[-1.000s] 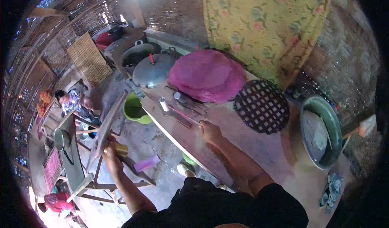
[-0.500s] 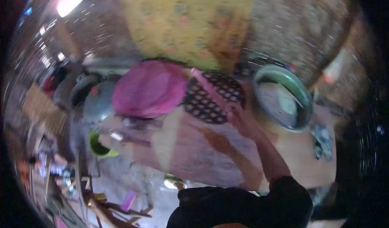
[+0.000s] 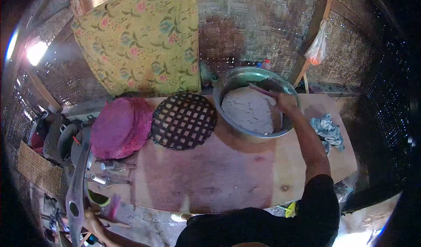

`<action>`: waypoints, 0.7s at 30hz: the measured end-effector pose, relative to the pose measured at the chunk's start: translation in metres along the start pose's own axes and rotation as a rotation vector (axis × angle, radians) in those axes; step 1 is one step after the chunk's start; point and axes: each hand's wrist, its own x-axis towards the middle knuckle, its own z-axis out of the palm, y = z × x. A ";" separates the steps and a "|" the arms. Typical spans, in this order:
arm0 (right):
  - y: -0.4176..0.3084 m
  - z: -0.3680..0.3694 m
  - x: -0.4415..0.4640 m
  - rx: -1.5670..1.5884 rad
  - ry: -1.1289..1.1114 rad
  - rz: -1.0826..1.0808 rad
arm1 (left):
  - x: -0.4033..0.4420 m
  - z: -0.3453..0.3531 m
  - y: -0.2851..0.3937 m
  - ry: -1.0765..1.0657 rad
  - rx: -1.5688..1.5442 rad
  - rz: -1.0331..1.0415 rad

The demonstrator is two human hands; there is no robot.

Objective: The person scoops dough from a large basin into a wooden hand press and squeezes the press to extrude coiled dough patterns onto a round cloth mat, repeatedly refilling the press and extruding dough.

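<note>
My right hand [image 3: 286,103] is closed around a flat pinkish stick [image 3: 262,90], over the right part of a large metal basin [image 3: 230,127]. Pale, cracked, dough-like stuff [image 3: 247,109] fills much of the basin. At the lower left, my left hand [image 3: 93,224] is at the edge of a long grey board with an oval hole [image 3: 77,183], its fingers seemingly closed on it though partly hidden. Left of the basin lies a round dark lattice tray [image 3: 184,122]. Beside that sits a stack of round magenta pieces [image 3: 120,128].
The basin, tray and stack stand on a wooden table [image 3: 206,177]. A crumpled grey cloth [image 3: 326,130] lies at its right end. Dark pots [image 3: 68,137] and a green bucket [image 3: 97,198] are on the left. A plastic bag [image 3: 316,49] hangs on the wall.
My view has turned right. My right hand with the pinkish stick has moved from above the lattice tray to the basin. The grey board now shows its broad face.
</note>
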 end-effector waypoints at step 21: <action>0.001 0.005 -0.024 0.142 -0.011 -0.277 | -0.042 0.245 0.193 -0.415 0.008 0.781</action>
